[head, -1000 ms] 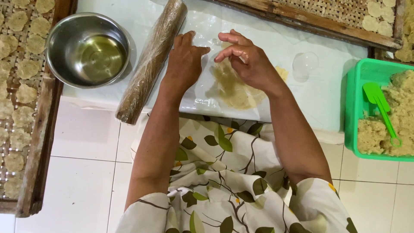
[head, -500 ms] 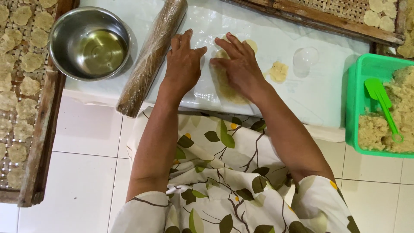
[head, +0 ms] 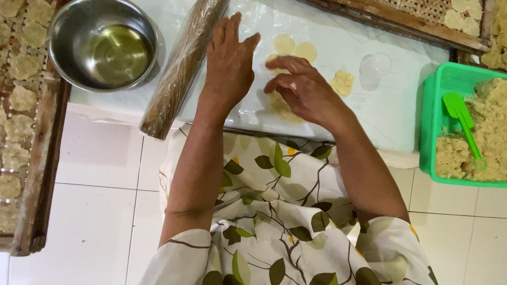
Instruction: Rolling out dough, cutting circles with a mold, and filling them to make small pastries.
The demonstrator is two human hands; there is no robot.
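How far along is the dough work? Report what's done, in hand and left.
Done: dough pieces fill the rack on the left, and two flat rounds lie on the white sheet.

In hand: the right hand touches flattened dough; the left hand rests flat, empty, beside the wrapped rolling pin.

Left: a small lump unflattened, and the green tub holds much dough.

Both hands [head: 264,79] press flattened dough rounds [head: 294,48].

A rolling pin [head: 182,66] lies along the board's [head: 401,105] left edge, a bowl [head: 103,43] at its left corner, dough discs [head: 294,48] mid-board, a tub [head: 465,126] off its right edge.
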